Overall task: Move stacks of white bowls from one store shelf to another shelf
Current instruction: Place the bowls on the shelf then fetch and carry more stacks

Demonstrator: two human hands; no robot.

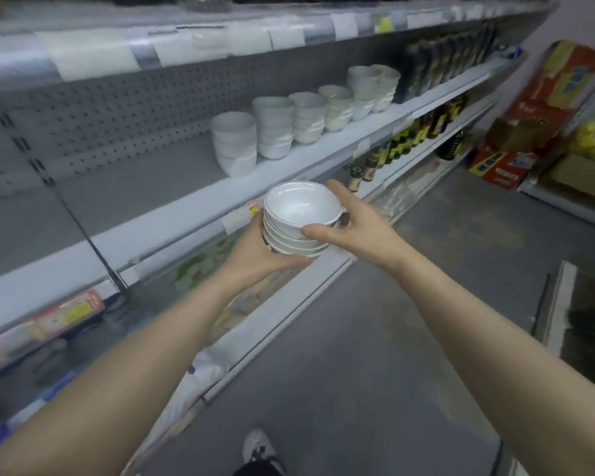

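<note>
A stack (299,218) of white bowls with thin dark rim lines is held between both hands, in the air just in front of the front edge of the middle shelf (158,223). The left hand (255,255) cups it from below and from the left, its fingers (289,263) curled under the bottom bowl. The right hand (354,225) grips it from the right: the thumb presses the near side of the upper bowls and the forefinger lies straight along the far side. The other right fingers are hidden behind the bowls.

On the same shelf, towards its right end and near the front edge, a row of bowl stacks (275,132) stands side by side. Dark bottles (409,139) fill the shelf below, at the right. Red and yellow boxes (502,166) lie on the floor (392,321) beyond. A shoe (258,444) shows at the bottom edge.
</note>
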